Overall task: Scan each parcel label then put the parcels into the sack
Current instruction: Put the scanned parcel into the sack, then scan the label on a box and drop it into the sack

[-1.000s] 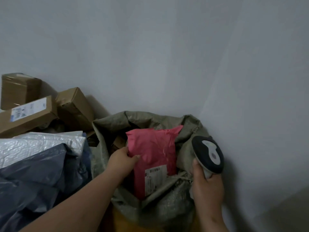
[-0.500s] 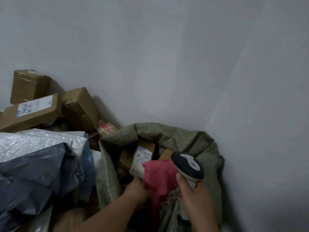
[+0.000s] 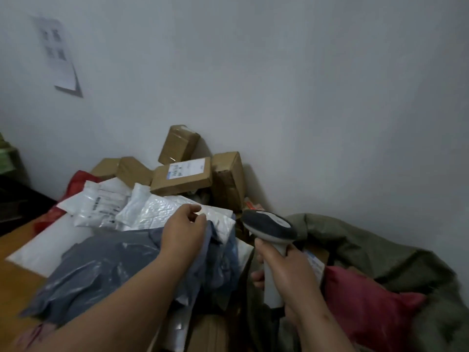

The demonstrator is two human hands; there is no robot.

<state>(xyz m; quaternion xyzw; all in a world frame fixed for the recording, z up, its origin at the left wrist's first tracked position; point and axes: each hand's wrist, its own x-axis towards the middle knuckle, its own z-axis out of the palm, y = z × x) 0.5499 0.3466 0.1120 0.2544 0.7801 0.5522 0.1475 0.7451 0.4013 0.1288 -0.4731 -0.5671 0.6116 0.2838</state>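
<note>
Left hand (image 3: 183, 231), fingers loosely curled, reaches over white bubble mailer (image 3: 162, 212); pinch its edge, label toward right hand's (image 3: 286, 270) gripped grey handheld scanner (image 3: 270, 228).

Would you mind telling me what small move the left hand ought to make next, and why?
Probably close the left hand on the white bubble mailer beneath its fingertips and lift it toward the scanner. The pink parcel already lies in the sack, the left hand holds nothing, and the right hand grips the scanner ready beside the pile.
</note>
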